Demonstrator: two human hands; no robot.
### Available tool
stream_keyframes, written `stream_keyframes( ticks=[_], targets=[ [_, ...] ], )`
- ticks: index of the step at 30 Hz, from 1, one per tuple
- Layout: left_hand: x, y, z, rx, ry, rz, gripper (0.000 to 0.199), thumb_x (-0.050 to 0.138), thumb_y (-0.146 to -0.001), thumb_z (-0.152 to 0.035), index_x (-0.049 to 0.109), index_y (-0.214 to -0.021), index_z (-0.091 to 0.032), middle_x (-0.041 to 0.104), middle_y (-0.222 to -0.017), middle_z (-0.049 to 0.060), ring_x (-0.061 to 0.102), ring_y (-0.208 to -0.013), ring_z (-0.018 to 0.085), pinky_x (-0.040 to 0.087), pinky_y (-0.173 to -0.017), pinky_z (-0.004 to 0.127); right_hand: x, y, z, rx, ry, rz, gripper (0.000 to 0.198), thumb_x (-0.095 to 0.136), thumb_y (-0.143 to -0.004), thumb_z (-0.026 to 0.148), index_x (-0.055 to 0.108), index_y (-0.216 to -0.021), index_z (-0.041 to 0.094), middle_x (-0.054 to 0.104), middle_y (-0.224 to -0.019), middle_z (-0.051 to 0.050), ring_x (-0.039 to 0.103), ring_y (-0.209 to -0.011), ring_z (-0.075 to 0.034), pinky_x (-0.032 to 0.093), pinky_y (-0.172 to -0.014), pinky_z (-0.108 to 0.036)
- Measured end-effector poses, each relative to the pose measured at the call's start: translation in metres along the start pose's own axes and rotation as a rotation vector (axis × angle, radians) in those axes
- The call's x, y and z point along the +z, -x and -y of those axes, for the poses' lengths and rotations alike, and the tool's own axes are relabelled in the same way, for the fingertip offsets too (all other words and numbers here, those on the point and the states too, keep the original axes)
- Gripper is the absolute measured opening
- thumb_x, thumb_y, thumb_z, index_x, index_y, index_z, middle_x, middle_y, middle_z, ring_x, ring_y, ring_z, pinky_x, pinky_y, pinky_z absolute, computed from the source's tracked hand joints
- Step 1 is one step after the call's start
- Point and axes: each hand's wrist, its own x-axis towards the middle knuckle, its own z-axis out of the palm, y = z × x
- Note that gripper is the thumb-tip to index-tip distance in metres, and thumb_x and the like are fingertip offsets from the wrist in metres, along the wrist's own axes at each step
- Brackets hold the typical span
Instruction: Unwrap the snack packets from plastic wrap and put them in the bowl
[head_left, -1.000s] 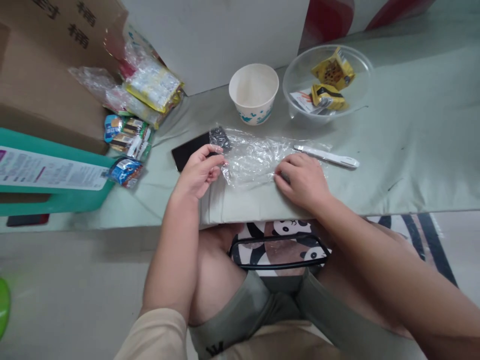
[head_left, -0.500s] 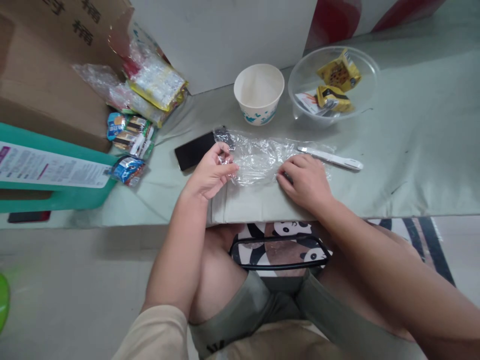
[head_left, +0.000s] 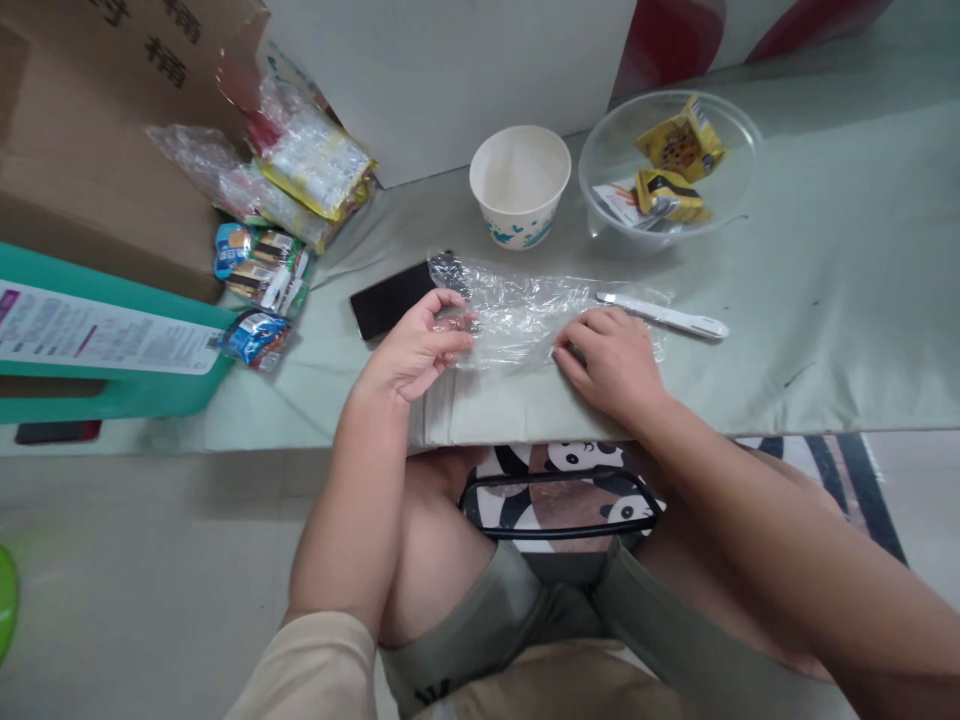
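A crumpled sheet of clear plastic film [head_left: 517,310] lies on the cloth-covered table between my hands. My left hand [head_left: 424,345] is at the film's left end, thumb and fingers apart. On the film's right part rests my right hand [head_left: 611,360], its fingers bent and lying on the plastic, the thumb held off from them. Just beyond it, a white utility knife [head_left: 667,315] lies with one end on the film. A black phone [head_left: 386,298] is by my left hand, its right end under the film.
Behind the film stand a paper bowl [head_left: 519,190] and a clear plastic bowl [head_left: 592,205] containing yellow packets [head_left: 671,195]. To the left are snack packets [head_left: 262,265], a cardboard box [head_left: 105,170] and a green-framed panel [head_left: 161,400]. A table edge runs above my lap.
My left thumb and fingers have spread apart, and that hand has shifted slightly left. My right hand stays in place on the film.
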Motion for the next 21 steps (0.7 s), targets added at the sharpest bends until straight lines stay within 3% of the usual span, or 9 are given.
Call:
stream_keyframes(
  ticks=[5,8,15,21],
  targets=[
    [-0.003,0.006,-0.002,-0.052,-0.096,-0.092,0.046,0.081,-0.059,-0.004,0.058,-0.095,-0.019,0.074,-0.082,0.005,0.069,-0.062,0.012,0.035,-0.041,0.011,0.0,0.0,0.0,-0.002,0.007,-0.005,0.023,0.052,-0.1,0.033,0.071,-0.091,0.023,0.071,-0.103,-0.01,0.057,-0.109,-0.029,0.037,-0.09,-0.042],
    [-0.005,0.007,-0.004,-0.032,-0.086,-0.129,0.043,0.08,-0.06,-0.003,0.058,-0.093,-0.018,0.073,-0.075,0.004,0.066,-0.055,0.01,0.03,-0.038,0.01,0.0,0.0,0.0,-0.003,0.015,-0.009,0.023,0.053,-0.1,0.032,0.072,-0.091,0.022,0.072,-0.103,-0.009,0.058,-0.109,-0.029,0.038,-0.09,-0.042],
    [-0.004,0.011,-0.011,-0.023,0.106,-0.011,0.045,0.081,-0.056,-0.001,0.058,-0.09,-0.018,0.062,-0.063,-0.006,0.052,-0.045,0.002,0.023,-0.035,0.007,0.002,-0.001,-0.002,-0.017,0.039,-0.015,0.023,0.054,-0.1,0.033,0.072,-0.092,0.021,0.072,-0.103,-0.01,0.06,-0.11,-0.029,0.039,-0.091,-0.041],
    [0.001,0.01,-0.011,-0.042,0.182,0.032,0.043,0.078,-0.057,0.001,0.056,-0.089,-0.018,0.059,-0.064,-0.007,0.048,-0.044,0.001,0.023,-0.035,0.006,0.004,0.0,-0.002,-0.023,0.031,-0.031,0.024,0.052,-0.101,0.033,0.071,-0.091,0.022,0.072,-0.103,-0.01,0.059,-0.109,-0.028,0.037,-0.09,-0.041]
  ],
)
